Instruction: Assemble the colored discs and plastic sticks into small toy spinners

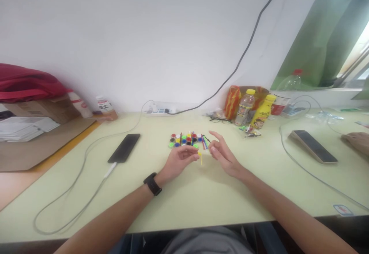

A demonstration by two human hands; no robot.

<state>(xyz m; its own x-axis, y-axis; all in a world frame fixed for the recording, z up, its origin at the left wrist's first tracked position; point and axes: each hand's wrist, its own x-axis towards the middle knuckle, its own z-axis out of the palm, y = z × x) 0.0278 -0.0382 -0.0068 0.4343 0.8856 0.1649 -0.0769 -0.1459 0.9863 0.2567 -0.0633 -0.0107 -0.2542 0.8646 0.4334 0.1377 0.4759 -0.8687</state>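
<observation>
My left hand (183, 161) is closed in a pinch on a small yellow plastic piece (201, 158) with a thin stem pointing down, held above the table. My right hand (226, 156) is just to the right, its index finger raised and apart from the curled fingers and thumb; I see nothing held in it. Behind both hands lie several round coloured caps (178, 140) in rows, red, white, black, green, blue and yellow. Thin coloured sticks (204, 142) lie at their right end. My left hand hides part of the front row.
A phone (123, 148) on a charging cable lies left; another phone (314, 146) rests at the right, near another person's hand (357, 142). At the back are glasses (220, 120), a power strip (161, 109), a clear bottle (244, 107) and a yellow bottle (263, 111). Cardboard (43, 142) covers the far left.
</observation>
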